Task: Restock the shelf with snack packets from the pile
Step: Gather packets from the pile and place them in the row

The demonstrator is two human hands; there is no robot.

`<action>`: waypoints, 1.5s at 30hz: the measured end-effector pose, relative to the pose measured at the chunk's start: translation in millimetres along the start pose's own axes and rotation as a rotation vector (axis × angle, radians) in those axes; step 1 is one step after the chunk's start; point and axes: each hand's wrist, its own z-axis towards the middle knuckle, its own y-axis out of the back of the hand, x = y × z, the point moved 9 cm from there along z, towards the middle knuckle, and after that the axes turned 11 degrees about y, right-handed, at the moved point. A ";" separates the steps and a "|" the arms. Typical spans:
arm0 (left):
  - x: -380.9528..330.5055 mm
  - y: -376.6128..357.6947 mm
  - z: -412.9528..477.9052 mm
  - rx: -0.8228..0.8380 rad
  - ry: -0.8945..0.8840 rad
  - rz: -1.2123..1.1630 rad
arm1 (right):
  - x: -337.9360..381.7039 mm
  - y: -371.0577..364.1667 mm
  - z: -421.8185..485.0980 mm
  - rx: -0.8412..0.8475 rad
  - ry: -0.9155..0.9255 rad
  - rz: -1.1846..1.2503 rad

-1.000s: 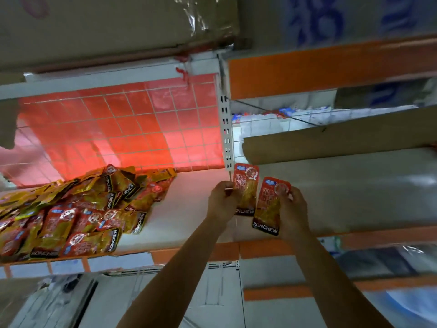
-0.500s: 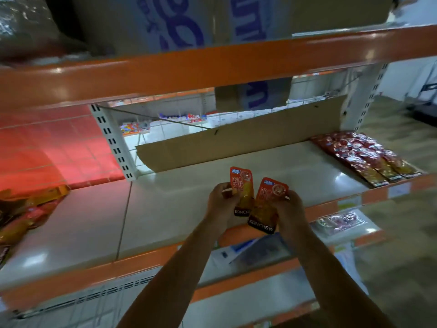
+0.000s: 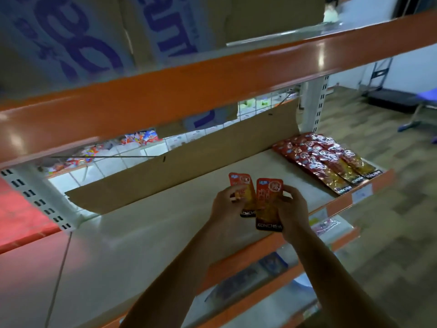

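Note:
My left hand [image 3: 225,204] pinches one red and orange snack packet [image 3: 243,189] by its left edge. My right hand [image 3: 293,209] grips a second packet [image 3: 268,202] of the same kind, which overlaps the first on its right. Both packets are held upright over the pale shelf board [image 3: 151,233], near its orange front edge. A neat row of the same red packets [image 3: 324,159] lies flat at the shelf's far right end. The pile is out of view.
A long cardboard strip [image 3: 184,157] stands along the back of the shelf. An orange beam [image 3: 189,81] of the upper shelf, carrying cardboard boxes [image 3: 71,31], hangs overhead. A white slotted upright [image 3: 40,200] stands at the left. Lower shelves hold other goods.
The view has swung right: the pile on the left has dropped out of sight and the laid-out row at the right has come in. Both hands still hold their packets.

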 end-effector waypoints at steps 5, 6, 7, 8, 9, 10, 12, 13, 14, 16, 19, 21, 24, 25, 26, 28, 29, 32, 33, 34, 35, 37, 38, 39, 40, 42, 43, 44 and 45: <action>-10.9 -25.3 40.8 0.029 -0.021 0.107 | 1.4 11.5 40.5 -0.050 0.032 -0.063; -11.1 -29.7 45.1 0.034 -0.020 0.116 | 0.8 14.2 46.0 -0.057 0.035 -0.071; -11.7 -35.0 50.2 0.036 -0.019 0.134 | 0.1 17.4 52.3 -0.068 0.040 -0.077; -11.6 -40.0 54.8 0.036 -0.017 0.151 | 0.0 20.8 58.3 -0.085 0.050 -0.079; -12.2 -45.0 59.7 0.036 -0.016 0.161 | 0.5 24.7 64.4 -0.105 0.061 -0.078; -13.9 -50.8 65.3 0.037 -0.017 0.170 | 0.7 28.7 72.5 -0.123 0.070 -0.072; -19.5 -62.1 76.2 0.027 -0.032 0.193 | 1.3 35.1 90.8 -0.139 0.075 -0.053; -22.9 -67.9 81.5 0.018 -0.044 0.212 | 2.1 37.4 100.9 -0.136 0.074 -0.048; -26.8 -73.5 86.9 0.006 -0.057 0.247 | 3.4 39.2 111.4 -0.126 0.076 -0.045; -34.5 -86.3 99.0 -0.028 -0.084 0.357 | 6.9 41.7 132.9 -0.093 0.083 -0.035; -41.0 -104.5 120.1 -0.077 -0.073 0.478 | 13.6 46.4 165.8 -0.041 0.075 -0.057; -43.1 -113.4 135.1 -0.119 -0.044 0.553 | 19.1 51.7 188.3 -0.023 0.087 -0.098; -43.4 -124.6 154.7 -0.168 -0.008 0.633 | 28.9 61.2 216.6 -0.019 0.159 -0.177; -44.4 -128.2 159.2 -0.187 -0.005 0.665 | 32.5 63.0 224.0 -0.008 0.181 -0.204; -45.9 -131.0 162.5 -0.208 -0.001 0.688 | 33.8 63.8 231.7 0.013 0.191 -0.228; -49.4 -134.7 168.0 -0.250 0.011 0.720 | 32.8 63.4 243.9 0.066 0.171 -0.228; -51.6 -136.5 170.5 -0.263 0.009 0.741 | 31.7 63.3 248.7 0.088 0.161 -0.223; -58.4 -142.0 177.2 -0.262 0.005 0.782 | 31.1 64.5 259.5 0.130 0.170 -0.234; -60.4 -142.8 178.9 -0.263 0.005 0.779 | 31.3 64.9 261.9 0.142 0.178 -0.229; -62.2 -143.6 180.1 -0.266 0.003 0.778 | 30.8 65.5 264.6 0.151 0.181 -0.223; -63.8 -144.6 180.8 -0.265 0.002 0.779 | 30.2 65.9 266.9 0.159 0.183 -0.214; -65.2 -146.3 183.2 -0.257 0.005 0.775 | 29.6 65.2 270.4 0.183 0.184 -0.208; -65.3 -146.4 185.0 -0.252 0.009 0.769 | 30.2 64.0 271.3 0.199 0.190 -0.212; -65.3 -146.2 186.4 -0.248 0.014 0.759 | 31.4 62.6 271.8 0.214 0.200 -0.221; -65.5 -146.2 187.7 -0.241 0.018 0.747 | 32.4 61.0 272.1 0.227 0.209 -0.229; -67.5 -146.9 187.8 -0.242 0.004 0.745 | 33.3 57.9 272.4 0.247 0.226 -0.241; -70.1 -146.2 186.6 -0.268 -0.014 0.756 | 33.2 56.7 272.4 0.255 0.231 -0.248; -74.4 -144.3 184.5 -0.315 -0.039 0.750 | 32.8 55.1 272.5 0.264 0.234 -0.256; -80.5 -141.9 180.8 -0.370 -0.075 0.709 | 31.9 53.0 272.4 0.275 0.236 -0.262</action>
